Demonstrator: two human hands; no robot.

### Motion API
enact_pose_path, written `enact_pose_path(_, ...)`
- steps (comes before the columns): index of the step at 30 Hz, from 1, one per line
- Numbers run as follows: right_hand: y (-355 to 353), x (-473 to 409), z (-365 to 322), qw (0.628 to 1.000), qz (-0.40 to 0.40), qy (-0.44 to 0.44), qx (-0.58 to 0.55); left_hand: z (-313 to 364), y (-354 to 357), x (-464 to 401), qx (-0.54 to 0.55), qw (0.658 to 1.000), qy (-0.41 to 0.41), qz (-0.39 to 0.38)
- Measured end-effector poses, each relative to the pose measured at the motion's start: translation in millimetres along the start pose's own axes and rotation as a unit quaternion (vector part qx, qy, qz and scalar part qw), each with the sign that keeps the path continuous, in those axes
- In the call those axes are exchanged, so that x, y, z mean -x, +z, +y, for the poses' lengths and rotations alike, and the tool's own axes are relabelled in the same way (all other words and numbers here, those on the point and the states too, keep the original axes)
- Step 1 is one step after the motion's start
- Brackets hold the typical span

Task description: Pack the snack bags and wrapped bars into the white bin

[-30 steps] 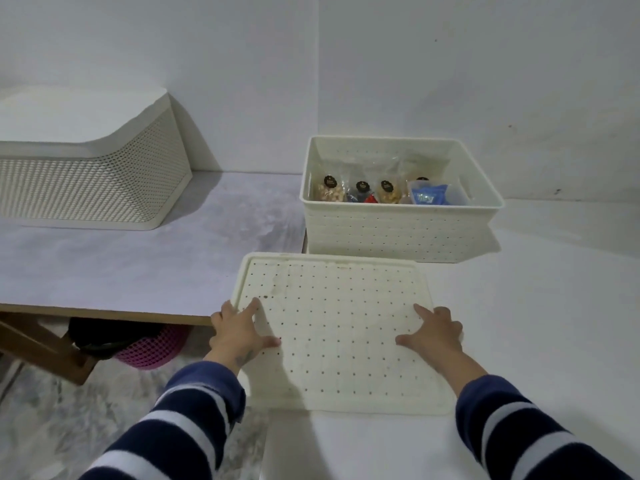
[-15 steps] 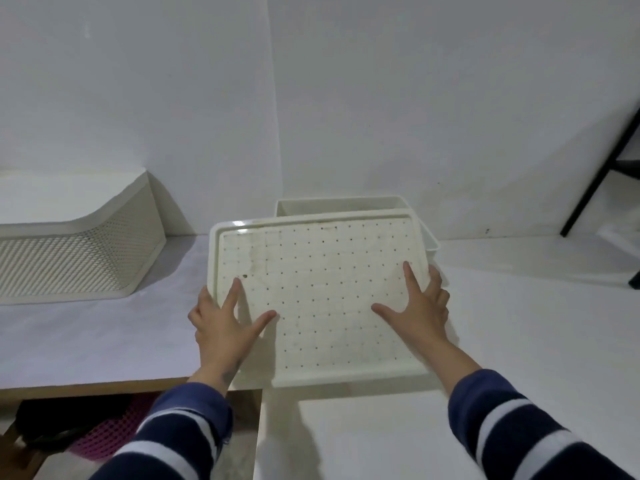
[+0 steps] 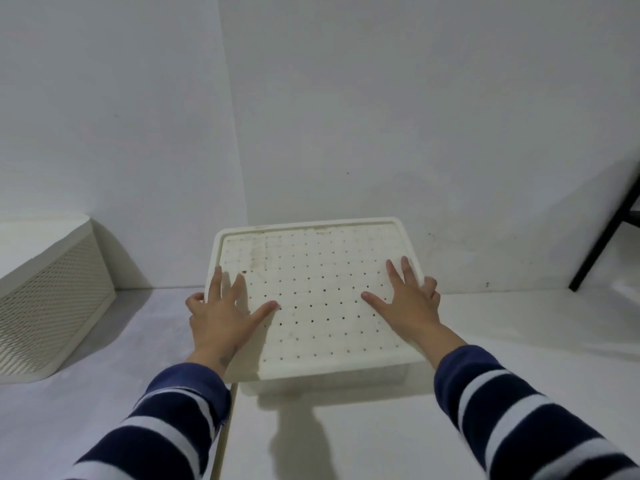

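Striped sleeves (image 3: 166,424) are seen nearest, over the worktop (image 3: 381,438). Left hand (image 3: 223,315) and right hand (image 3: 407,301) are laid flat on the perforated lid (image 3: 318,296), fingers spread; outer fingers are wrapped over its side edges. White bin (image 3: 329,381) is covered by the lid, only a strip of its front wall visible beneath. Snack bags and bars are not visible. Packing is judged done; lid seating appears to be the final step. A lidded mesh basket (image 3: 52,306) sits far left.
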State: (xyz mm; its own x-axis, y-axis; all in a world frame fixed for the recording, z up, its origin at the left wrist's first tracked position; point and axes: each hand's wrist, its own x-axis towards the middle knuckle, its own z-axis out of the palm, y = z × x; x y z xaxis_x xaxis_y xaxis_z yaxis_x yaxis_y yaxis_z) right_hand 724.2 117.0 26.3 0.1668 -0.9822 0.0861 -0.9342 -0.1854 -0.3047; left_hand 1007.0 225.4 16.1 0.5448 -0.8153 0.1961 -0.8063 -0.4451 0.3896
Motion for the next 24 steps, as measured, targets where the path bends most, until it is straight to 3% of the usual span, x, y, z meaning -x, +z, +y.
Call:
enact_pose_path(8, 36.4, -67.2, 15.0, 0.996, -0.071, 0.016, 0.047, 18.6, 43.3, -49.2, -0.117, 0.990, 0.022, -0.076)
enact_pose_path(15, 58.0, -75.9, 15.9, 0.995, -0.049, 0.013, 0.083, 23.1, 60.4, -61.5, -0.174, 0.981, 0.016, -0.088)
enact_pose_path(21, 54.5, -76.1, 19.6, 0.989, -0.118, -0.001, 0.093, 18.5, 60.9, -64.6, -0.158, 0.973, 0.006, -0.170)
enact_pose_path(24, 29.2, -59.0, 14.2, 0.989, -0.134, -0.050, 0.044, 23.6, 37.1, -51.3, -0.111, 0.972, 0.061, -0.200)
